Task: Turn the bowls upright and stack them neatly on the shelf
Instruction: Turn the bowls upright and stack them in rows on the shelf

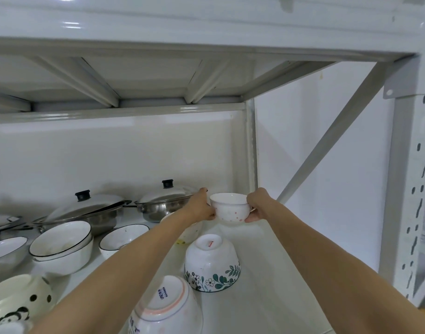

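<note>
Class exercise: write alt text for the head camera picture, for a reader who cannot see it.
Two hands, left hand and right hand, hold a small white bowl with pink dots upright above a white shelf. Nearer, a floral bowl and a pink-rimmed bowl sit upside down; lidded steel pots stand behind.

White metal shelf (pixel 267 273) — bowls (pixel 62 247), lidded pots (pixel 158 206) resting on it.

This looks like a kitchen storage corner, probably in a home. A white metal shelving rack with slotted uprights (pixel 421 179) stands against a plain white wall (pixel 332 145). On its shelf are steel pans with domed lids and black knobs (pixel 158 201) and white ceramic bowls with dark rims (pixel 62 244).
</note>
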Tool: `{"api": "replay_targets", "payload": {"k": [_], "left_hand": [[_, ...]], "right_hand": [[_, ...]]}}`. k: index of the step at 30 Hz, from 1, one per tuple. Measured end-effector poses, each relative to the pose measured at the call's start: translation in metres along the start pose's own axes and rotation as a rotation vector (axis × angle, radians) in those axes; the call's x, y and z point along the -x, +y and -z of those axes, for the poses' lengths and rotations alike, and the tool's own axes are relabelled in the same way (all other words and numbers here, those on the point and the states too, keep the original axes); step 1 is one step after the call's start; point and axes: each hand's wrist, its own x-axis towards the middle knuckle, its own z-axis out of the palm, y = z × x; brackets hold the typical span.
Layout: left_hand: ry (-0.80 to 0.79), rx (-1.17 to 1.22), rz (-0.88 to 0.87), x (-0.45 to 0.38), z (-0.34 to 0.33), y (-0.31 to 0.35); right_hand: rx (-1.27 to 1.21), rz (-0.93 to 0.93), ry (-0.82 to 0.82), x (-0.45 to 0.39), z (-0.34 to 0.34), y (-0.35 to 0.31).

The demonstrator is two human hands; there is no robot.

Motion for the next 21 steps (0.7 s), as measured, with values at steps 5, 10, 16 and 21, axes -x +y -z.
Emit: {"api": "replay_targets", "payload": {"k": [5,10,16,21], "left_hand": [[0.057,0.069,0.123,-0.005,-0.012,0.007],[-0.014,-0.092,0.185,-0.004,-0.028,0.007],[-0.017,-0.110,0.196,-0.006,-0.031,0.013],[-0.064,-0.108,0.203,0.000,-0.029,0.015]], "right_hand": [[0.125,0.072,0.142,-0.001,-0.009,0.004],[0.218,0.126,0.155,-0.005,-0.010,0.015],[0.278,0.070,0.099,-0.008,-0.006,0.020],[0.311,0.074,0.075,-0.015,-0.005,0.030]]}}
